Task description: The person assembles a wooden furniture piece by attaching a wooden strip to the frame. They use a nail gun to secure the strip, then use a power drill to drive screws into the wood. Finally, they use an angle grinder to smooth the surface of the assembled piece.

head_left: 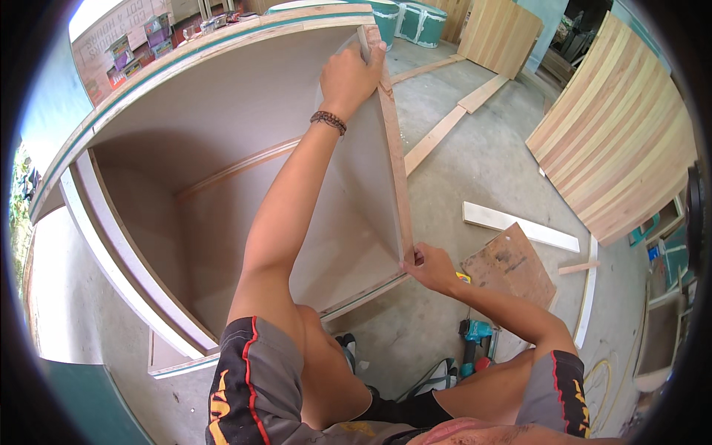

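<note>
In front of me lies a large open wooden cabinet frame (215, 49) with smooth grey-brown inner panels. A narrow wooden strip (394, 159) runs along its right edge. My left hand (348, 80) reaches across the cabinet, its fingers closed around the strip's far end at the corner. At the near corner my right hand (432, 268) pinches the strip's other end between thumb and fingers. Part of the left hand's grip is hidden behind the wood. On the floor near my right leg rests a teal nail gun (475, 331).
Right of the cabinet, a stained plywood piece (512, 267) and a white board (519, 226) lie on the concrete floor. A big striped wood panel (615, 126) stands at the far right. Small boxes (122, 55) sit at the back left, and teal tubs (420, 24) stand behind.
</note>
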Available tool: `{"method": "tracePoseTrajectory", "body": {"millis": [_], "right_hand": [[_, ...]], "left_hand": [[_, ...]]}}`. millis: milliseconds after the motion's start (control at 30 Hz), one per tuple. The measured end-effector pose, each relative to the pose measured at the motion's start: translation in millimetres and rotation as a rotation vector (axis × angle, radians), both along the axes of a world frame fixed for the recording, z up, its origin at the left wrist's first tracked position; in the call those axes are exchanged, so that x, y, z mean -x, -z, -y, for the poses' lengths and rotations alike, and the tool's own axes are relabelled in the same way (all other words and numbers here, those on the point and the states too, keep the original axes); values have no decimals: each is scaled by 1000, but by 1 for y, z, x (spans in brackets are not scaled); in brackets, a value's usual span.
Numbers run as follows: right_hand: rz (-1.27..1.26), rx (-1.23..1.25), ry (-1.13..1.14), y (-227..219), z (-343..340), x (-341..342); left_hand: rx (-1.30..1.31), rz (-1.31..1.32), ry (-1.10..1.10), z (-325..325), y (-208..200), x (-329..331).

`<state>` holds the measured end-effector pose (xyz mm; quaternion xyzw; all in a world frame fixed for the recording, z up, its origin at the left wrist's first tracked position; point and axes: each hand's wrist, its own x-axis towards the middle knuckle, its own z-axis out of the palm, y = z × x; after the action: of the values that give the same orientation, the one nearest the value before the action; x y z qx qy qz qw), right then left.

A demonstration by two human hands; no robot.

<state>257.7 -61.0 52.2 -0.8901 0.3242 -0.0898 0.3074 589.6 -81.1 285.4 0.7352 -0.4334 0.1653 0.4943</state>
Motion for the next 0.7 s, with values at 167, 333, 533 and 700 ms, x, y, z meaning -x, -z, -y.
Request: {"method": "tracePoseTrajectory", "body": {"millis": [167, 333, 533, 700], "right_hand": [[38, 1, 23, 6, 2, 1], [84, -66, 35, 7, 1, -3], [164, -235, 97, 25, 5, 7], [169, -297, 160, 21, -2, 4]], "left_hand": [[37, 6, 31, -1, -1, 1], [192, 51, 65, 6, 7, -8], [238, 43, 118, 8, 9, -8], [213, 29, 125, 9, 11, -11]]}}
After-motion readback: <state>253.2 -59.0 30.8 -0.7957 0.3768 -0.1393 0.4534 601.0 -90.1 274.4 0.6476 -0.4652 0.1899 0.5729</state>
